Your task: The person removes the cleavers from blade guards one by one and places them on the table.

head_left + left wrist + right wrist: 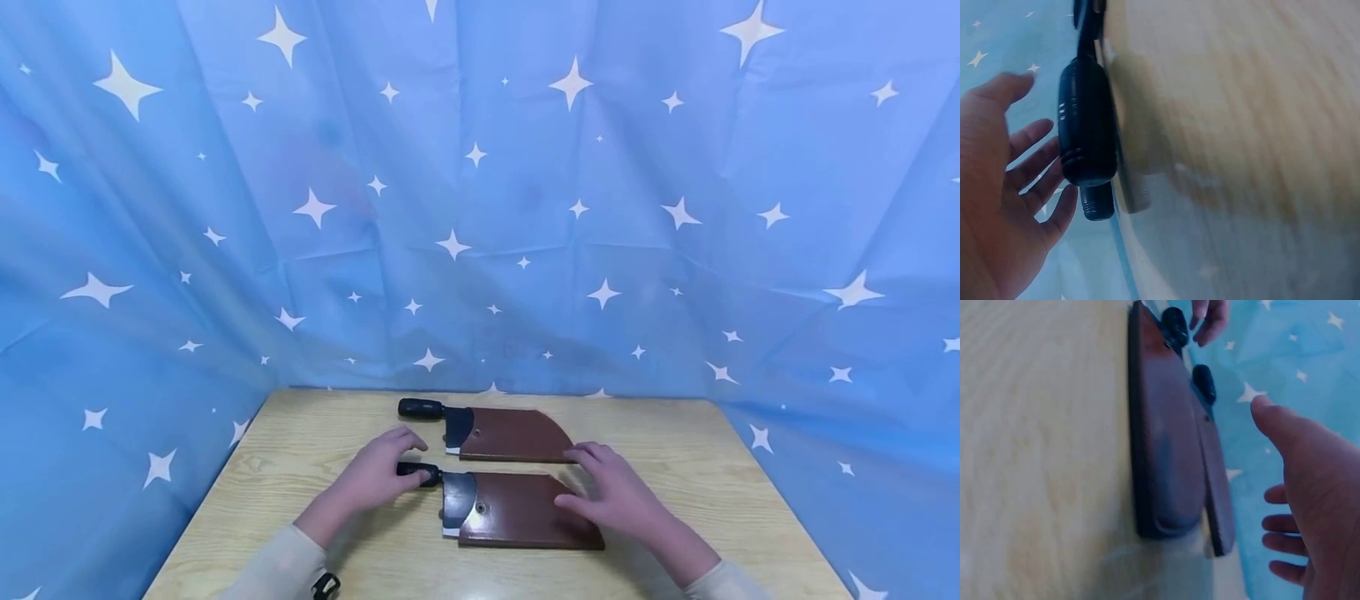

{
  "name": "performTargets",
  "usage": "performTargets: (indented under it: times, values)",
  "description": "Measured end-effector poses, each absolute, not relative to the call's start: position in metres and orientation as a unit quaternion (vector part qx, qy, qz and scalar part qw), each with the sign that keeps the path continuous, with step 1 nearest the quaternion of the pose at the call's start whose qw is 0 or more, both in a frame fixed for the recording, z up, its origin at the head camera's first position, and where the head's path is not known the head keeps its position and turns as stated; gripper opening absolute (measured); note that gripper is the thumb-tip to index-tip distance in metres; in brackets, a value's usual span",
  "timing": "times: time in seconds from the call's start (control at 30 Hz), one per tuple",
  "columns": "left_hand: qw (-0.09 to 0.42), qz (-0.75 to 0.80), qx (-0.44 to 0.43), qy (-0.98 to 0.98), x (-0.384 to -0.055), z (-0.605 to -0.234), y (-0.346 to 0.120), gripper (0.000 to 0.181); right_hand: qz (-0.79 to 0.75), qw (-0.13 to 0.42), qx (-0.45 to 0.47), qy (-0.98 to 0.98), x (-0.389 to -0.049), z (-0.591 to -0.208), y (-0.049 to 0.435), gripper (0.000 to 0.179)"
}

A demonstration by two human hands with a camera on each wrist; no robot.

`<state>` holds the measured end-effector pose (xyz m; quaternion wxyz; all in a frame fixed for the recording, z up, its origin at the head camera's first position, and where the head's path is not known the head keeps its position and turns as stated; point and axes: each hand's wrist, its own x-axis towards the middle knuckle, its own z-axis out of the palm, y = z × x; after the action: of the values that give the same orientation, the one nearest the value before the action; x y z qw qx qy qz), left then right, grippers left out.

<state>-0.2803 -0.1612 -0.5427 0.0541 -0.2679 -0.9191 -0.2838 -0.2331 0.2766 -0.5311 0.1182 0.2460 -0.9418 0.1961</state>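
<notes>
Two cleavers in brown sheaths lie flat, one behind the other, with black handles to the left. The nearer cleaver (517, 512) and the farther cleaver (510, 433) each show a strip of dark blade beside the handle. My left hand (378, 473) hovers over the nearer handle with fingers spread and relaxed; the left wrist view shows a gap between palm and handle (1087, 125). Above the sheath tips is my right hand (618, 496), its fingers extended and apart. In the right wrist view it stands away from the nearer sheath (1169, 437), holding nothing.
The cleavers lie on a light wooden table (720, 483). A blue curtain (525, 333) with white stars hangs behind the table's back edge and along its left side. A dark band (326, 585) shows at the left sleeve.
</notes>
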Motion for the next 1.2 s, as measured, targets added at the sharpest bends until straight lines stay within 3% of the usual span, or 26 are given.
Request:
performTargets:
  times: [0.67, 1.2]
  values:
    - [0.007, -0.248, -0.262, -0.933, -0.286, -0.556, -0.154, 0.032, 0.194, 0.038, 0.302, -0.933, -0.228, -0.554, 0.218, 0.11]
    - [0.0, -0.264, -0.27, -0.926, -0.287, -0.56, -0.146, 0.03, 0.146, 0.034, 0.333, -0.931, -0.232, -0.563, 0.201, 0.121]
